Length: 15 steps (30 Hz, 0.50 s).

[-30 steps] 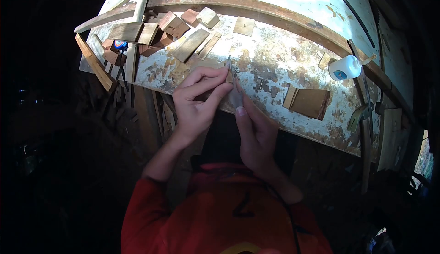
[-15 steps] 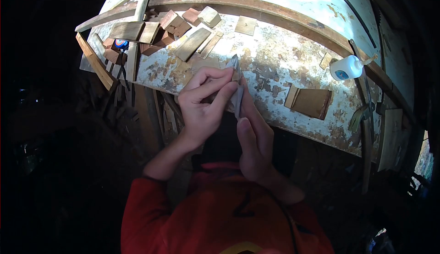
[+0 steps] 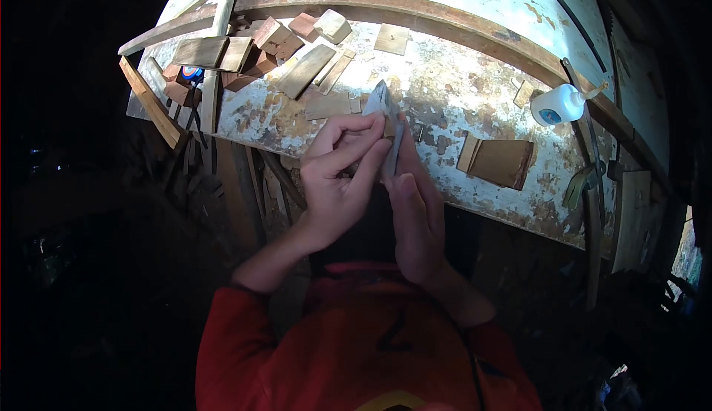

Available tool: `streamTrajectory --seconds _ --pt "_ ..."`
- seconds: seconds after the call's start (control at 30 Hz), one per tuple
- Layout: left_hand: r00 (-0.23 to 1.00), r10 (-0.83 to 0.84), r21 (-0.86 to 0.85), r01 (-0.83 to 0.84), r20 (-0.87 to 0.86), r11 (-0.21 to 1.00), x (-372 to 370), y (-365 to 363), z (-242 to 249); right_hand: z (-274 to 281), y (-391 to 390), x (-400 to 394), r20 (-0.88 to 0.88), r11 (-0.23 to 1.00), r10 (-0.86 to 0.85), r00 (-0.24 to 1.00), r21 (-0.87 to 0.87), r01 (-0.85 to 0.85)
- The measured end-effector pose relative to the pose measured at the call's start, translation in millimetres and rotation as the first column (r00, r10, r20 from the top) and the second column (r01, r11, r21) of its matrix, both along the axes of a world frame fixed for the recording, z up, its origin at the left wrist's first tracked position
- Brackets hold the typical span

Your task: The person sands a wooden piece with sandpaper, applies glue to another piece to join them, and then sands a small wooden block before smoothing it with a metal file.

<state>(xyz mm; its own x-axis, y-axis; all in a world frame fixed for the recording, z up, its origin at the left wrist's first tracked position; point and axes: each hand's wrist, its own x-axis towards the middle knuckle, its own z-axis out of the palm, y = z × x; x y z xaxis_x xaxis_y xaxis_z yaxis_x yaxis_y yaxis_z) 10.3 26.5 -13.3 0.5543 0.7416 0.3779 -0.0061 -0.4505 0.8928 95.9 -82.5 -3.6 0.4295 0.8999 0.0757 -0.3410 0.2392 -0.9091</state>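
Both your hands meet at frame centre over the near edge of the workbench (image 3: 475, 77), left hand (image 3: 337, 181) pinching a small wood piece (image 3: 386, 125) against the grey sheet (image 3: 387, 114) your right hand (image 3: 417, 214) grips, glue bottle (image 3: 558, 104) at 3 o'clock, wood offcuts (image 3: 308, 70) at 11.

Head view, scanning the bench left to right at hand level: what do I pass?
Long wood strip at the bench's left edge → left hand → thin grey piece held between both hands → right hand → brown wood panel → glue bottle.
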Motion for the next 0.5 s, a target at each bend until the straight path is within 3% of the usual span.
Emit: streamTrajectory --seconds 0.07,0.1,0.17,0.27,0.37,0.47,0.5 --pt "0.999 -0.021 -0.013 0.021 -0.048 1.0 0 -6 3 -1 -2 6 0.012 0.999 0.047 0.999 -0.012 -0.047" --pt "1.0 -0.001 0.113 0.002 -0.016 0.994 2 6 -4 1 -4 3 0.041 0.998 0.064 0.997 -0.01 -0.064" --pt "0.999 0.028 0.065 -0.026 -0.039 0.998 0 9 0 9 -8 -4 0.11 0.995 0.097 0.989 -0.001 -0.098" --pt "0.999 -0.017 0.0 0.017 -0.029 1.0 0 2 2 -1 1 9 -0.081 0.999 0.036 0.996 -0.028 -0.039" --pt "0.996 -0.067 -0.048 0.064 -0.056 0.997 -2 3 5 -1 -4 5 0.138 0.999 0.04 0.99 -0.017 -0.038" --pt "0.994 -0.075 -0.131 0.065 -0.075 0.989 -4 -5 8 2 1 10 -0.044 1.0 0.017 0.999 -0.017 -0.017" --pt "0.992 -0.1 -0.072 0.095 -0.08 0.993 -4 -4 6 9 1 12 -0.192 0.998 0.035 0.981 -0.038 -0.043"
